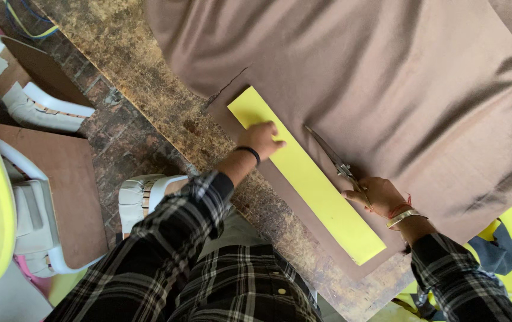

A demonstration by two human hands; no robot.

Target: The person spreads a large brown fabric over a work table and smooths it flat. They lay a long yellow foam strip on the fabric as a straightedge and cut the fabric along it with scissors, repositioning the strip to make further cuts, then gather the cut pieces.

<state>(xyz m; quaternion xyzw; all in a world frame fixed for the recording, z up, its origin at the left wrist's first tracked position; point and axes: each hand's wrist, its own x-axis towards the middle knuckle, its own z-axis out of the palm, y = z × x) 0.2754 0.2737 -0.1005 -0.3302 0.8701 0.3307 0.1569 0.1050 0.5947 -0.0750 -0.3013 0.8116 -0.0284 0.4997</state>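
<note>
- Head view: a cut along the yellow paper strip (306, 176) is judged to be in hand; the strip is pressed flat on the brown cloth (387, 89) by the left hand (262, 138), fingers spread.
- The scissors (333, 158) are gripped by the right hand (378, 195), blades aimed at 11 o'clock beside the strip.
- Next, steady pressure and a straight blade line are called for.
- A worn wooden table (148, 71) is seen; a white chair (35, 101) and brick floor (118, 143) lie at 9 o'clock.

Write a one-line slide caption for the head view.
Left hand presses a long yellow paper strip on brown fabric while right hand works metal scissors alongside.
</note>
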